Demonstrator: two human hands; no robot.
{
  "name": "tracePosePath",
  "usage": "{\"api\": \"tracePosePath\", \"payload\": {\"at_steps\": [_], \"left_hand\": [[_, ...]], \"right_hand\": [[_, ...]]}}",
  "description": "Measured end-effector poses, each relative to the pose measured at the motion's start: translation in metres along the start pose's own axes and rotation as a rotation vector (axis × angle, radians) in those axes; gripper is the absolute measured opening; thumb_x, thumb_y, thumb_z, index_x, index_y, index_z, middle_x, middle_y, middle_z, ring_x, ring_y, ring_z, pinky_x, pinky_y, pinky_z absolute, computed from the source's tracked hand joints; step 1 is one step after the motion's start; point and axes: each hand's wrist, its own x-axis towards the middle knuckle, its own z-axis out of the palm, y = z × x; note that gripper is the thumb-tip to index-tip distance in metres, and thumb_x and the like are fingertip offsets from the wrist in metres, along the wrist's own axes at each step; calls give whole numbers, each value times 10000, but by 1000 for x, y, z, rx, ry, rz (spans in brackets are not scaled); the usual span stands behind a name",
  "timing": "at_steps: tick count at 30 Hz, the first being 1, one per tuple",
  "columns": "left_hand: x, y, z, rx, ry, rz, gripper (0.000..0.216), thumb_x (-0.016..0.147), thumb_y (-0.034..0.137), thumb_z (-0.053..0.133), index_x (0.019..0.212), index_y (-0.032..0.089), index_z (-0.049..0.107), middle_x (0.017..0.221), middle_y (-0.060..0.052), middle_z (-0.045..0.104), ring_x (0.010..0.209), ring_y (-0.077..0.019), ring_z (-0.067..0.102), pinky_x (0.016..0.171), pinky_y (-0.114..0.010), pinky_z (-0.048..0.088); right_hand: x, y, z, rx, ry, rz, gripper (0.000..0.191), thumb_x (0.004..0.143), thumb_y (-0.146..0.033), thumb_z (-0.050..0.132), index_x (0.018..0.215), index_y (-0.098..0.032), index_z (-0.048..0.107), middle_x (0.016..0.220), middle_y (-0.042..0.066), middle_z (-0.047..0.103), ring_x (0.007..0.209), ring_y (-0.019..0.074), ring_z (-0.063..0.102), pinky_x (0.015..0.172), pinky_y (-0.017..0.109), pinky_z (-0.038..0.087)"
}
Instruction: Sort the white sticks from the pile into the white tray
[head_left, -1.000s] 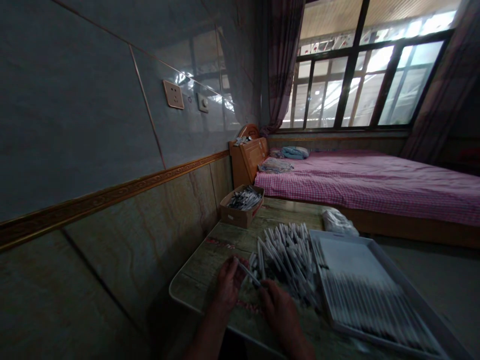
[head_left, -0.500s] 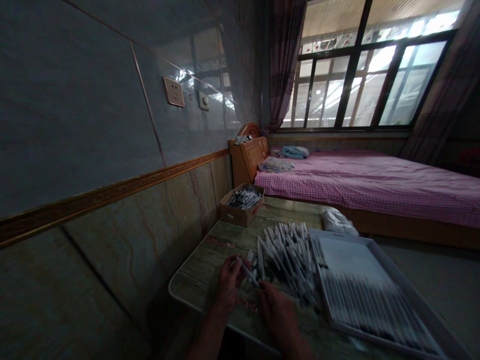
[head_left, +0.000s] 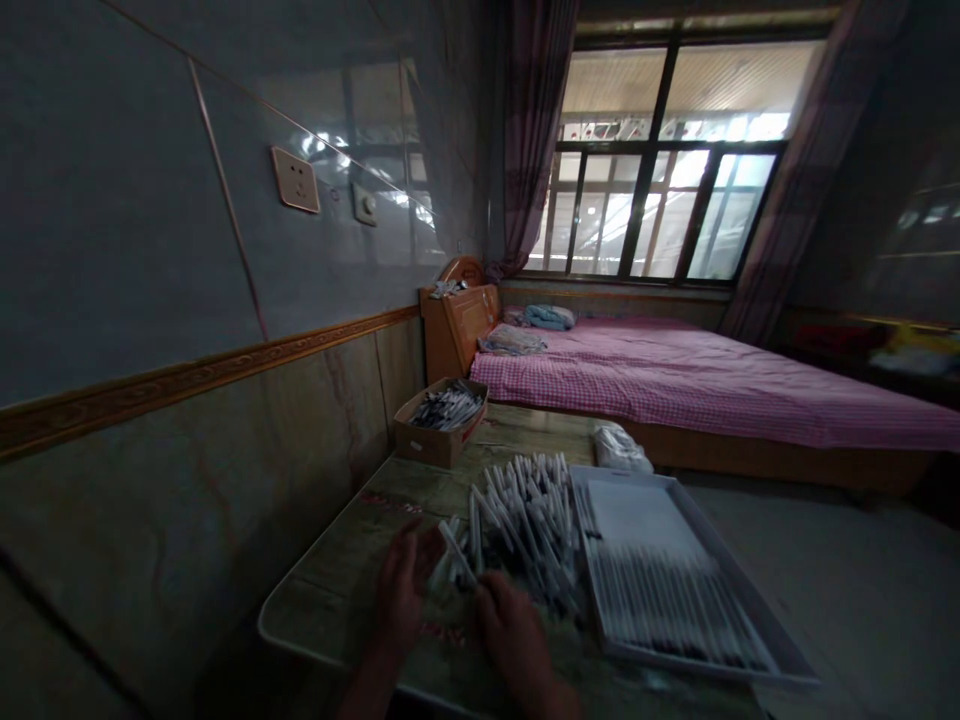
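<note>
A pale, clear-barrelled pen (head_left: 457,551) slants up and left from the fingertips of my right hand (head_left: 514,635), which are closed around its lower end. My left hand (head_left: 401,585) is just left of the pen, apart from it, blurred, with fingers spread and nothing visible in them. Beyond my right hand lies a heap of similar pens (head_left: 529,510) with dark parts among them. Right of the heap is a shallow whitish tray (head_left: 739,535), where a row of pens (head_left: 675,605) lies side by side in its nearer part.
A cardboard box (head_left: 426,446) full of pens or pen parts stands at the table's far left corner. A crumpled plastic bag (head_left: 621,448) lies behind the tray. The low table (head_left: 337,580) stands by the tiled wall, with a bed (head_left: 637,375) beyond it.
The view has swung right, so everything sits further left. My left hand has let go of the pen and moved away; my right hand still grips it.
</note>
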Motion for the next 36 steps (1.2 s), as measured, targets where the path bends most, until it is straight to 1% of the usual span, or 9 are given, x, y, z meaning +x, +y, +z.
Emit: {"api": "tracePosePath", "payload": {"at_steps": [3,6,10,12,14,17,22,29,36], "left_hand": [[5,-3,-9,82,69,33,510,705,567,710,1055,209,610,890,-69,781,886,-269,743,823,-404,582],[8,-10,-15,230,115,95,376,704,497,696,962,233,627,903,-49,768,932,-281,730,863,-417,572],[12,-21,-18,448,109,180,316,664,448,675,889,228,651,891,-49,757,931,-300,719,851,-424,570],[15,-24,-19,529,94,227,309,661,447,654,877,226,661,883,-53,757,912,-299,719,842,-421,569],[18,-27,-21,577,87,250,308,659,445,639,879,231,664,885,-52,758,901,-292,720,839,-416,567],[19,-29,-22,595,86,257,300,658,438,627,880,238,657,890,-51,760,904,-287,720,844,-415,566],[18,-27,-21,613,94,263,272,664,427,605,860,244,654,880,-50,770,895,-286,723,849,-418,569],[17,-26,-21,617,80,245,225,682,399,599,855,266,655,870,-27,771,890,-272,723,841,-399,570],[14,-27,-20,651,146,286,221,734,361,549,897,243,641,927,-45,754,925,-255,712,867,-377,551]], "right_hand": [[5,4,-27,106,122,34,325,950,-390,377,882,-213,640,754,22,698,721,174,659,635,225,429],[14,18,-76,95,216,113,352,912,-452,398,825,-208,637,731,21,692,712,185,645,623,236,438],[31,49,-147,-168,237,263,409,876,-483,412,911,-196,701,894,51,740,866,205,659,691,236,451],[39,64,-173,-235,241,326,416,871,-460,408,911,-185,718,839,59,739,818,203,664,659,238,438],[48,76,-189,-296,230,391,409,869,-434,409,871,-179,728,765,57,731,751,193,665,622,236,418],[59,87,-196,-383,193,474,379,865,-397,426,804,-180,731,735,57,728,712,177,670,599,231,390],[76,96,-190,-498,115,560,348,844,-353,456,717,-179,730,769,92,742,734,199,696,590,247,377],[87,100,-180,-611,116,564,372,869,-380,430,986,-222,745,1057,105,743,984,243,690,678,276,424],[81,99,-173,-640,92,545,387,897,-369,417,1125,-229,698,1145,93,722,1059,254,669,730,300,443]]}}
